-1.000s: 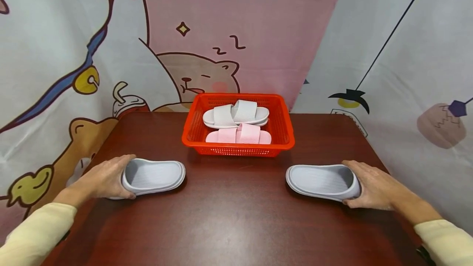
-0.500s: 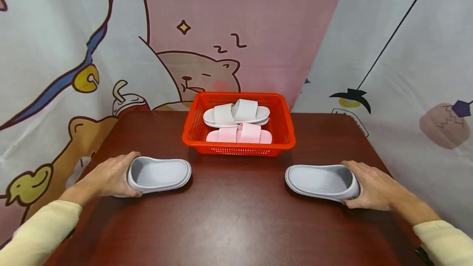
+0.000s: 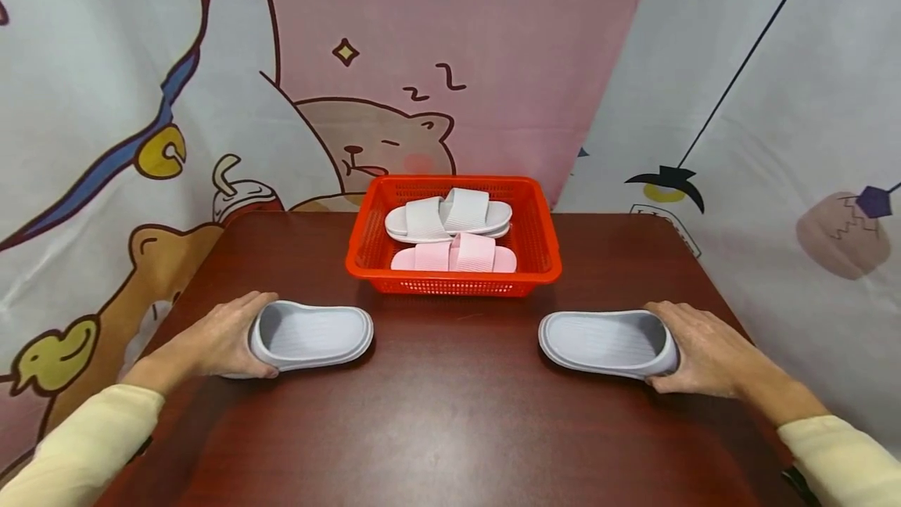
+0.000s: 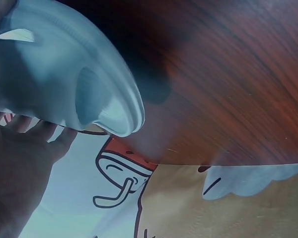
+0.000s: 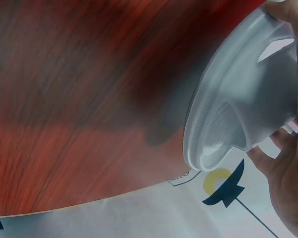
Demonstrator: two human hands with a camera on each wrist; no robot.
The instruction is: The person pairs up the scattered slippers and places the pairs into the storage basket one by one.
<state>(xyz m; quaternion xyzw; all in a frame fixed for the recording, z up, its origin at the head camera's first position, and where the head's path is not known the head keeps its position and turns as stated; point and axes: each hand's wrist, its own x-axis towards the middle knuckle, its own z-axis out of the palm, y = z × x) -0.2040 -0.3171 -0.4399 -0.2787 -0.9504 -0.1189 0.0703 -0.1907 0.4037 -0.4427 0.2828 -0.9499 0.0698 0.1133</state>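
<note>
My left hand grips a light grey slipper round its upper at the left of the table; its heel end points toward the middle. In the left wrist view, fingers curl along the side of that slipper's upper. A matching slipper is held by my right hand on the right, heel end also toward the middle. From the right wrist, thumb and fingers clasp this slipper's upper. Shadows show beneath both slippers; whether they touch the table I cannot tell. The palms' inner sides are hidden.
A red plastic basket stands at the back centre of the dark wood table. In it lie white slippers behind pink slippers. Cartoon-printed curtains border the table's back and sides.
My left hand has shifted right with its slipper, toward the middle. The right hand and its slipper have moved very slightly left. The basket and its contents look the same.
</note>
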